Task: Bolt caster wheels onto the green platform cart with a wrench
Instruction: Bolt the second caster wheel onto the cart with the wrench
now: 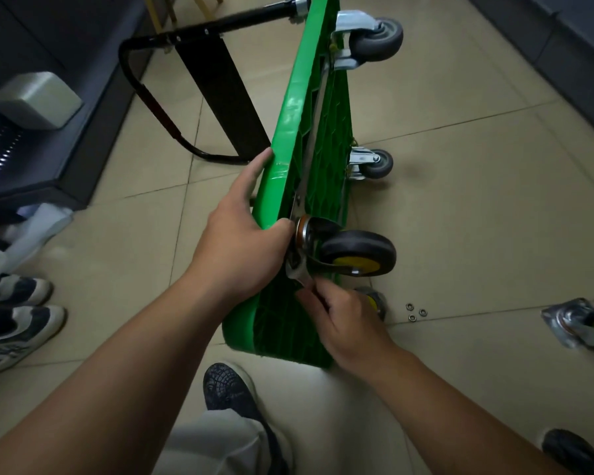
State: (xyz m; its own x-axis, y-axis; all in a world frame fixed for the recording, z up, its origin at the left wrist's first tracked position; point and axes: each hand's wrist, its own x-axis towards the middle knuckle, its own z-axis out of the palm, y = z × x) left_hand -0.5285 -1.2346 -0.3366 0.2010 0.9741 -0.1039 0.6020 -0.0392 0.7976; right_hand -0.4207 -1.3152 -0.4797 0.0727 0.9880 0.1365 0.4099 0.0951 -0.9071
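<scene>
The green platform cart [302, 108] stands on its long edge on the tiled floor, underside facing right. My left hand [240, 241] grips its upper edge, thumb wrapped over by a black caster with a yellow hub [357, 253]. My right hand [343, 323] pinches a silver wrench [299, 270] whose head sits at that caster's mounting plate. Two grey casters [378, 39] [374, 163] are fixed further along the underside. Another yellow-hub caster [374, 299] shows partly behind my right hand.
Three small washers or nuts [415, 311] lie on the floor to the right. A loose caster [583, 325] lies at the right edge. The cart's black folded handle [172, 108] lies to the left. Another person's shoes [18, 323] are at left; my own shoe [230, 389] is below.
</scene>
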